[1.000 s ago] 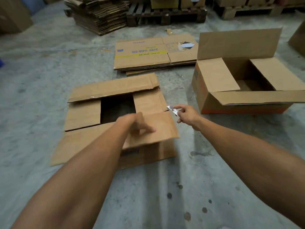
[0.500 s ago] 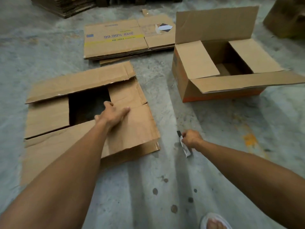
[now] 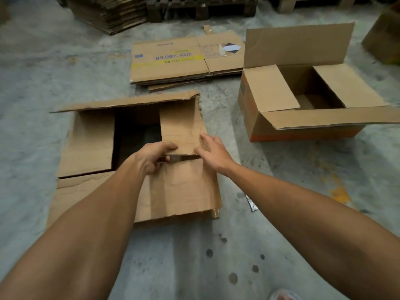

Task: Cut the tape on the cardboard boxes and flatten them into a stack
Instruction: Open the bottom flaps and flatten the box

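A brown cardboard box [image 3: 91, 139] lies low on the concrete floor with its flaps spread open. My left hand [image 3: 151, 158] curls its fingers around the near edge of the box's right inner flap [image 3: 180, 126]. My right hand [image 3: 213, 151] rests on the same flap's right side with fingers spread. A small silver cutter [image 3: 251, 203] lies on the floor to the right of the box, under my right forearm. Behind it lies a stack of flattened boxes [image 3: 168, 61] with yellow and blue print.
An upright open box [image 3: 303, 100] with an orange base stands at the right. Tall piles of flat cardboard [image 3: 110, 14] and a wooden pallet [image 3: 201, 7] line the back. Another box [image 3: 383, 37] sits at the far right edge. My sandalled foot [image 3: 283, 295] shows at the bottom.
My right hand put the cutter down on the floor and moved up onto the box's flap. My left hand shifted from resting flat to gripping the flap's edge.
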